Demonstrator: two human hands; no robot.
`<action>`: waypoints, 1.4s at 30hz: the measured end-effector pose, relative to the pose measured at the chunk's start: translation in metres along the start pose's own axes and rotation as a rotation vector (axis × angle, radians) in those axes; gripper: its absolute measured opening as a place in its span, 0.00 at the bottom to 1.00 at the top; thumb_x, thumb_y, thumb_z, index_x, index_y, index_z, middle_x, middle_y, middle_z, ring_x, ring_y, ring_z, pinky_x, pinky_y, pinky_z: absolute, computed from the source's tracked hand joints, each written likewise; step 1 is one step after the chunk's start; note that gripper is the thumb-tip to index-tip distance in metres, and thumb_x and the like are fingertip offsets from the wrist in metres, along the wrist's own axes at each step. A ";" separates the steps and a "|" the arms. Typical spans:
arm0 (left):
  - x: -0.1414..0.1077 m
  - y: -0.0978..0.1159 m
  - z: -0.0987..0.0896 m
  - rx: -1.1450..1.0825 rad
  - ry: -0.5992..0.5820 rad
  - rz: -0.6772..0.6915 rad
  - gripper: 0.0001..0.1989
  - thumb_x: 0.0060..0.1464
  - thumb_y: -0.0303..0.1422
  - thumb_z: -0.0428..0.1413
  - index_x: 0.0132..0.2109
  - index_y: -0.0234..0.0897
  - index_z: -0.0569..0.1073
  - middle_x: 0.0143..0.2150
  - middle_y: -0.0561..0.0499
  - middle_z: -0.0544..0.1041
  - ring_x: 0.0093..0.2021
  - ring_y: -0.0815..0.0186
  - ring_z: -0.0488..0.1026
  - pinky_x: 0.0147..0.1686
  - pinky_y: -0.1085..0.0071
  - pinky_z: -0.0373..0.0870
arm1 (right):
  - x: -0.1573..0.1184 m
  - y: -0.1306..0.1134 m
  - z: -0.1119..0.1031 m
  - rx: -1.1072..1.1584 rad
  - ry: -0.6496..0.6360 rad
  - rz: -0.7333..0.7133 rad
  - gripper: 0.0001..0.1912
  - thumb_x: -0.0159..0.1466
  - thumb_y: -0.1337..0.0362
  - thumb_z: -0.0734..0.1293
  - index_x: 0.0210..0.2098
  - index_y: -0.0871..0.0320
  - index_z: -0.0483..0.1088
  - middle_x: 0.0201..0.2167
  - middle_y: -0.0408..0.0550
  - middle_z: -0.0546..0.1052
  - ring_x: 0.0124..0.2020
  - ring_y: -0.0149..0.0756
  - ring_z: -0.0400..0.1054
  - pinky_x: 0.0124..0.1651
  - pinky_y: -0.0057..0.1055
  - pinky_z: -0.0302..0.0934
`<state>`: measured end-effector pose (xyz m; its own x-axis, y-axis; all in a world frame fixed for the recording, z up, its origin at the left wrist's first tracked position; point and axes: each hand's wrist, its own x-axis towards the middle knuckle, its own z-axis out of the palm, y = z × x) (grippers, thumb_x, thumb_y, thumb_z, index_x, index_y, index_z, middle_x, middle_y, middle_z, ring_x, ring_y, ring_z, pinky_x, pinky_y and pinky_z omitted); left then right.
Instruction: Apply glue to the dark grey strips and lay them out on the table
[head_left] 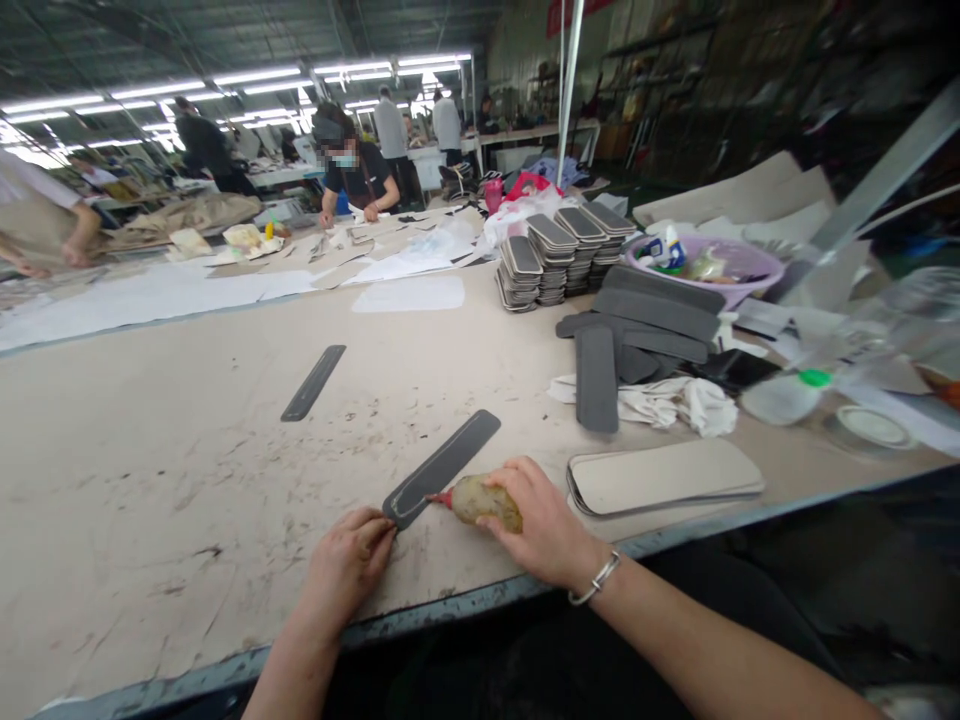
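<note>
A long dark grey strip (448, 455) with rounded ends lies slantwise on the table before me. My left hand (352, 560) pinches its near end between thumb and fingers. In my right hand (536, 520) is a yellowish glue bottle (480, 500) with a red nozzle, its tip pointing left at the strip's near part. A pale line, apparently glue, runs along the strip's left edge and round the near end. Farther left rests a second grey strip (313, 383) that also bears a pale line. Neither hand touches it.
Grey pieces (596, 375) lie heaped on the right, with stacked padded strips (551, 245) behind. Near my right forearm sits a pile of beige panels (667, 477). A purple basin (750, 265) and a clear bottle (780, 400) stand farther right. A masked co-worker (360, 175) works across the table.
</note>
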<state>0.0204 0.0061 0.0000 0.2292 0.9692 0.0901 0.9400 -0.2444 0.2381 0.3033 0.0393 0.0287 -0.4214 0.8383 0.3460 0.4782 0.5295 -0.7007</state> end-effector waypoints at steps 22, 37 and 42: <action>0.004 -0.004 0.006 0.052 0.044 0.083 0.12 0.57 0.36 0.48 0.36 0.39 0.75 0.39 0.48 0.74 0.37 0.66 0.73 0.38 0.71 0.71 | 0.007 0.006 0.007 0.014 0.040 -0.036 0.21 0.56 0.66 0.70 0.48 0.56 0.62 0.43 0.49 0.64 0.46 0.39 0.59 0.50 0.38 0.60; 0.004 -0.006 0.009 0.066 0.036 0.095 0.11 0.57 0.35 0.48 0.36 0.39 0.74 0.39 0.48 0.74 0.37 0.65 0.73 0.39 0.69 0.71 | 0.034 0.060 -0.029 -0.192 0.452 0.106 0.17 0.58 0.68 0.68 0.45 0.56 0.63 0.41 0.50 0.67 0.46 0.42 0.61 0.50 0.40 0.60; 0.004 -0.007 0.008 0.060 0.041 0.114 0.11 0.57 0.35 0.48 0.35 0.39 0.74 0.38 0.49 0.74 0.37 0.65 0.74 0.38 0.70 0.71 | 0.041 0.062 -0.024 -0.190 0.420 0.125 0.17 0.57 0.67 0.69 0.44 0.56 0.63 0.41 0.50 0.66 0.46 0.42 0.61 0.51 0.42 0.60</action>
<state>0.0169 0.0118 -0.0095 0.3262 0.9328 0.1532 0.9220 -0.3497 0.1661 0.3344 0.1093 0.0140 -0.0222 0.8565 0.5156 0.6543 0.4024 -0.6403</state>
